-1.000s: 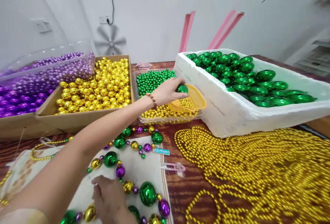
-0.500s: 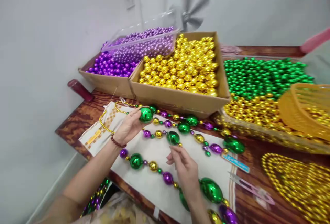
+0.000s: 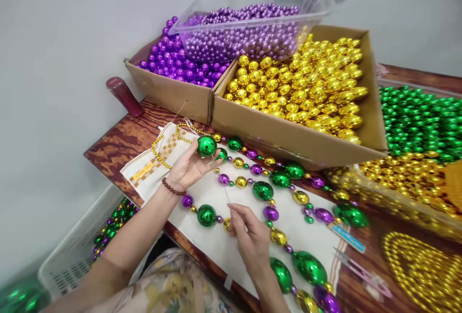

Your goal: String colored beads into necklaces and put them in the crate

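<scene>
My left hand (image 3: 191, 164) is closed on a large shiny green bead (image 3: 207, 145), held up between thumb and fingers above the white cloth (image 3: 216, 243). My right hand (image 3: 249, 231) pinches the end of a thin, needle-like rod (image 3: 224, 188), whose far tip meets the underside of that bead. Below both hands, a strand of green, gold and purple beads (image 3: 271, 213) curves across the cloth. A second strand (image 3: 280, 179) lies behind it, near the cardboard boxes. At the cloth's left end is a loop of small gold beads (image 3: 156, 152).
Cardboard boxes of purple beads (image 3: 173, 63) and gold beads (image 3: 288, 87) stand at the back, a clear tub (image 3: 249, 24) on top. Pink-handled scissors (image 3: 364, 274) and gold strands (image 3: 422, 269) lie right. A dark red bottle-like object (image 3: 124, 96) and white basket (image 3: 68, 265) are left.
The view has shifted, bringing the boxes closer. My left fingers have spread somewhat around the green bead, and the thin rod now reaches it from my right hand.
</scene>
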`<state>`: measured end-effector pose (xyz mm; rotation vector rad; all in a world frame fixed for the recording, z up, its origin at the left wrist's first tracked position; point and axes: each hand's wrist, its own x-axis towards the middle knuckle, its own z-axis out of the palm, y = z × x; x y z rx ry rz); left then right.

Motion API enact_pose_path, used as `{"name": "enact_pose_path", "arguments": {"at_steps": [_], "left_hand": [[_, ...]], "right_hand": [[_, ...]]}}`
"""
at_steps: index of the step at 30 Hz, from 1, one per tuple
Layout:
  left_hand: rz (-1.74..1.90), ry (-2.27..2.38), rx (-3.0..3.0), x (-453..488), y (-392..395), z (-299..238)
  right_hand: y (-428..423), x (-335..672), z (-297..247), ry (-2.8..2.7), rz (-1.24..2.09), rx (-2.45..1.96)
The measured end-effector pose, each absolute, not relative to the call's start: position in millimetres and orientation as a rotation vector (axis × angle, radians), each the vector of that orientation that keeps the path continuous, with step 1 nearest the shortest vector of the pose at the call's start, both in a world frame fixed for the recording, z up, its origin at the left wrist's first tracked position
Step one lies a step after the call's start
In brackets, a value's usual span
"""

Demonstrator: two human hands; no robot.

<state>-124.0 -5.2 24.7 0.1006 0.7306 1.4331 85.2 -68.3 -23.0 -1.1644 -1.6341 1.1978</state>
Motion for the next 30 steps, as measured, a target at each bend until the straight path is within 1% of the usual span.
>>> {"name": "enact_pose_path", "arguments": {"at_steps": [6, 15, 23, 30], "left_hand": [[1.436, 0.778, 0.119, -127, -5, 23], [1.418, 0.718, 0.144, -126, -1, 17], [1.391, 0.644, 0.444, -116, -12, 24], [1.387, 0.685, 0.519, -101, -23, 25]], "right_hand": [[-69, 82, -22, -1.664, 1.194, -1.161], [-72, 84, -27, -1.620, 1.219, -1.177], [-69, 81, -43, -1.537, 1.266, -1.151], [-62, 70, -43, -1.419, 1.305, -1.154]]}}
